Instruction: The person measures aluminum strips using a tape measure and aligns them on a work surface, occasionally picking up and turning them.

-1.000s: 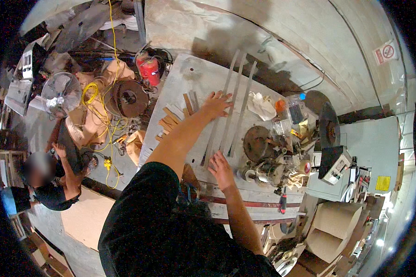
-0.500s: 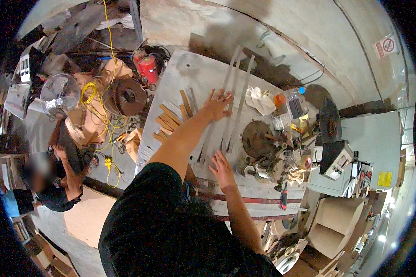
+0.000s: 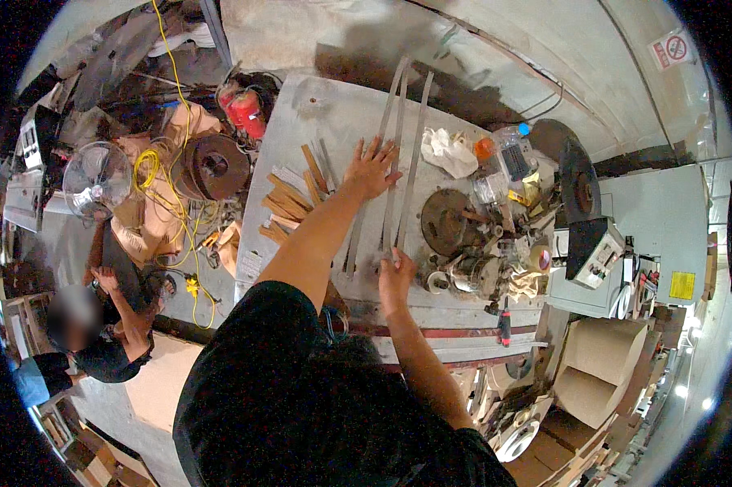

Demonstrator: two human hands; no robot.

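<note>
Several long, thin grey metal strips lie lengthwise on the grey worktable. My left hand rests palm down across the left strips, fingers spread. At the near ends of the middle and right strips, my right hand has its fingers curled together, pinching a strip end; which one cannot be made out. Left of my left hand is a loose pile of brown flat sticks, with a few short grey strips beside it. A round rusty disc lies right of the strips.
On the table's right are a white cloth, a clear bottle, tape rolls and a red-handled tool. A red fire extinguisher stands beyond the left edge. Another person sits at left near a fan.
My right hand has moved forward to the strips' near ends, its fingers going from spread to closed. My left hand remains flat on the strips. The whole view has shifted slightly.
</note>
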